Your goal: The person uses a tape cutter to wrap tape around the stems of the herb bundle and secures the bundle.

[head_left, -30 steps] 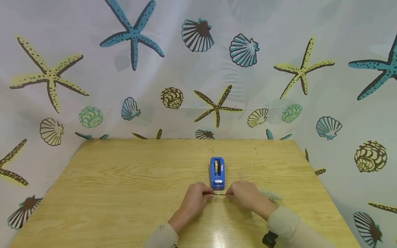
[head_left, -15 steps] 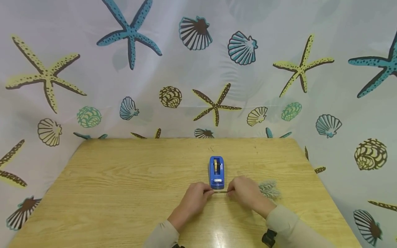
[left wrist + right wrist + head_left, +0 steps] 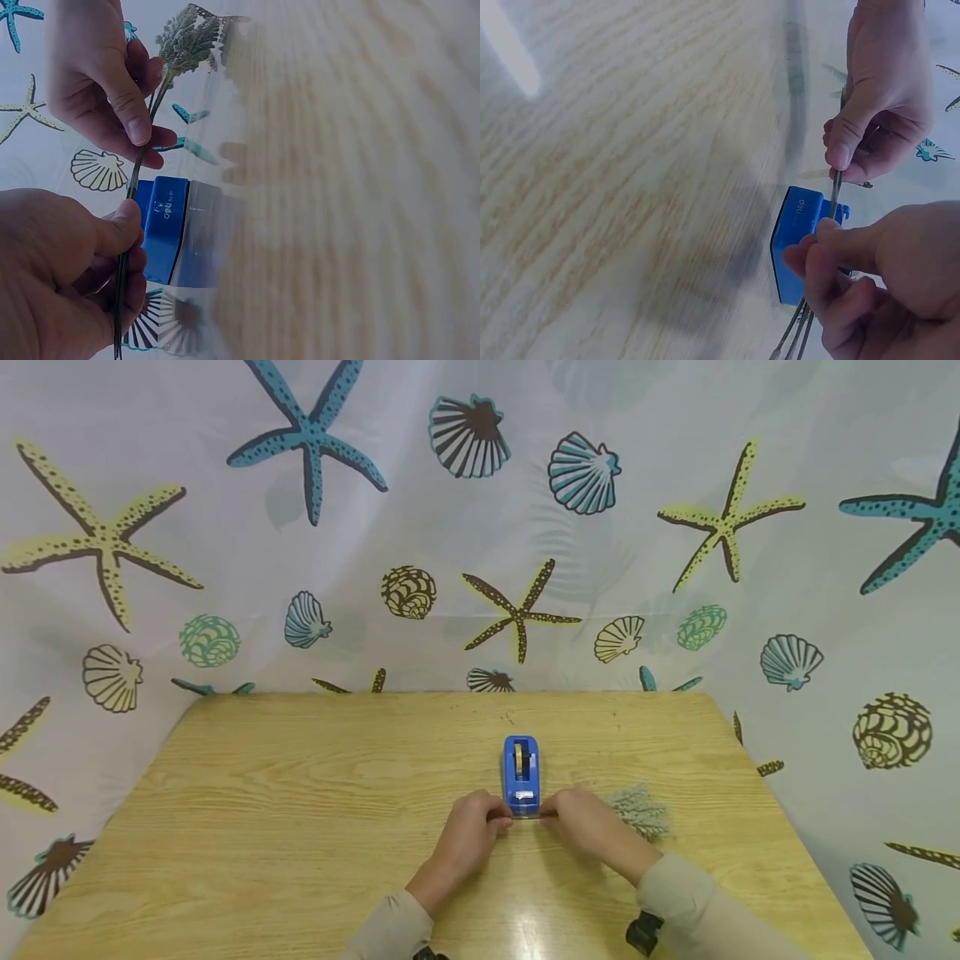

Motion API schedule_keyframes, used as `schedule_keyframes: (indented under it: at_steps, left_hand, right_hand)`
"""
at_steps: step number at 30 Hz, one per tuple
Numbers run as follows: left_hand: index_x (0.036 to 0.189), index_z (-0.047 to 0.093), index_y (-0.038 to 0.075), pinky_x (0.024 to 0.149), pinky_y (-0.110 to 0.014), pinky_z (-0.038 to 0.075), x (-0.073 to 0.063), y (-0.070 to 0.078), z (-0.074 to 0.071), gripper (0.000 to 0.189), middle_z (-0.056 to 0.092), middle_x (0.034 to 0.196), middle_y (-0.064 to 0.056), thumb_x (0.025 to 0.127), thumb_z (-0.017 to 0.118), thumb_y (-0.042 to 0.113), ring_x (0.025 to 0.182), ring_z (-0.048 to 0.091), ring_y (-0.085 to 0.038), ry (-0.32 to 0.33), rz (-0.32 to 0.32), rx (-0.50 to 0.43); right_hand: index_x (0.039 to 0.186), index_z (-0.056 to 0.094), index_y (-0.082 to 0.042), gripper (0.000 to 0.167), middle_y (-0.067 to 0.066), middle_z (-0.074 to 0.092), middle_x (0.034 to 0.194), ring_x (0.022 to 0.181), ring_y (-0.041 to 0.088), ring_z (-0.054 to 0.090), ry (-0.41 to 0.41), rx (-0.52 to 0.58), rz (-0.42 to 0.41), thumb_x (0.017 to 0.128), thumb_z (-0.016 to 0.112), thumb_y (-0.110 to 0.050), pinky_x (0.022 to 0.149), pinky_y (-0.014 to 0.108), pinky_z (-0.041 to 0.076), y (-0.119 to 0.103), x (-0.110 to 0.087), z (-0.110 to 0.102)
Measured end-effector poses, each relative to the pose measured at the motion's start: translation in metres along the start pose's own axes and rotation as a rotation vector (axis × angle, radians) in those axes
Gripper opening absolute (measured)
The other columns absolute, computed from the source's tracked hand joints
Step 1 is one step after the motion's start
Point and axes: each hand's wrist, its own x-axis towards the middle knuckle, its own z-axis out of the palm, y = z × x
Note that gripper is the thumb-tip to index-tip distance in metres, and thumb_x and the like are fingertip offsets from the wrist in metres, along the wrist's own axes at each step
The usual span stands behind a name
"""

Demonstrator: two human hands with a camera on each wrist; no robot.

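Observation:
A small bunch of grey-green sprigs (image 3: 640, 811) on thin dark stems (image 3: 120, 281) is stretched sideways between both hands. My left hand (image 3: 468, 831) pinches the stems between thumb and fingers, their loose ends passing below it in the left wrist view. My right hand (image 3: 588, 828) pinches them nearer the fluffy heads, which stick out beyond its far side. Between the hands a short span of stems shows, with a shiny patch on it. The blue tape dispenser (image 3: 522, 774) stands just beyond, its front end right at this span.
A yellowish roll of tape (image 3: 518, 760) sits inside the dispenser. The wooden table (image 3: 300, 793) reaches back to a pale curtain (image 3: 420, 527) printed with starfish and shells, which also hangs along both sides.
Both hands have moved slightly forward with the stems, bringing them up to the dispenser's front end. The sprig heads show more fully beside the right hand. The view has shifted slightly.

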Motion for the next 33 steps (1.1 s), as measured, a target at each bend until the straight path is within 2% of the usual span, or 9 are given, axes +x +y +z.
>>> schedule_keyframes:
  at_steps: [6, 14, 17, 21, 24, 29, 33]
  left_hand:
    - [0.084, 0.074, 0.008, 0.071, -0.025, 0.051, -0.003, -0.001, -0.001, 0.005, 0.067, 0.084, -0.001, 0.088, 0.074, 0.004, 0.077, 0.057, -0.009, 0.002, -0.007, -0.001]
    - [0.089, 0.073, 0.007, 0.071, -0.028, 0.050, 0.001, 0.002, -0.005, 0.011, 0.069, 0.084, -0.001, 0.096, 0.066, 0.010, 0.076, 0.055, -0.011, -0.096, -0.061, 0.006]
    - [0.092, 0.075, 0.005, 0.074, -0.031, 0.052, 0.003, 0.002, -0.005, 0.014, 0.072, 0.086, -0.003, 0.097, 0.063, 0.009, 0.077, 0.058, -0.012, -0.107, -0.083, -0.013]
    - [0.090, 0.075, 0.004, 0.076, -0.033, 0.052, 0.005, 0.004, -0.004, 0.012, 0.070, 0.086, -0.004, 0.096, 0.065, 0.008, 0.080, 0.058, -0.014, -0.084, -0.097, -0.025]
    - [0.087, 0.073, 0.006, 0.076, -0.032, 0.051, 0.005, 0.003, -0.002, 0.010, 0.066, 0.085, -0.002, 0.094, 0.066, 0.007, 0.081, 0.056, -0.013, -0.051, -0.099, -0.023]
    - [0.084, 0.070, 0.006, 0.074, -0.029, 0.049, 0.004, -0.001, 0.002, 0.008, 0.061, 0.083, -0.002, 0.092, 0.068, 0.004, 0.079, 0.054, -0.013, 0.000, -0.067, -0.034]
    - [0.084, 0.069, 0.007, 0.073, -0.027, 0.048, 0.006, -0.001, 0.005, 0.008, 0.059, 0.083, -0.002, 0.091, 0.069, 0.003, 0.079, 0.053, -0.013, 0.017, -0.060, -0.049]
  right_hand:
    - [0.100, 0.079, -0.007, 0.012, 0.007, 0.077, 0.099, 0.093, 0.025, 0.073, 0.023, 0.002, -0.011, 0.093, 0.070, -0.010, 0.082, 0.041, 0.059, 0.002, 0.002, 0.005]
    - [0.096, 0.079, -0.005, 0.010, 0.009, 0.077, 0.096, 0.089, 0.024, 0.073, 0.036, 0.033, 0.005, 0.091, 0.071, -0.007, 0.078, 0.038, 0.060, 0.000, 0.004, 0.006]
    - [0.093, 0.078, -0.002, 0.010, 0.010, 0.077, 0.091, 0.081, 0.021, 0.071, 0.041, 0.057, 0.027, 0.092, 0.069, -0.004, 0.073, 0.038, 0.060, -0.002, 0.004, 0.006]
    - [0.089, 0.077, -0.001, 0.010, 0.009, 0.075, 0.085, 0.070, 0.013, 0.064, 0.063, 0.108, 0.027, 0.091, 0.067, -0.001, 0.066, 0.034, 0.058, -0.003, 0.005, 0.007]
    - [0.092, 0.073, 0.002, 0.008, 0.010, 0.072, 0.081, 0.065, 0.012, 0.062, 0.024, 0.192, 0.056, 0.092, 0.066, -0.003, 0.063, 0.030, 0.056, -0.001, 0.005, 0.008]
    - [0.107, 0.065, 0.005, 0.020, 0.011, 0.067, 0.080, 0.058, 0.019, 0.067, -0.085, 0.428, 0.187, 0.100, 0.060, -0.013, 0.055, 0.031, 0.055, 0.000, 0.006, 0.009]
    - [0.109, 0.067, 0.003, 0.030, 0.011, 0.065, 0.070, 0.058, 0.023, 0.068, -0.105, 0.501, 0.229, 0.104, 0.053, -0.022, 0.052, 0.030, 0.050, 0.000, 0.008, 0.009]
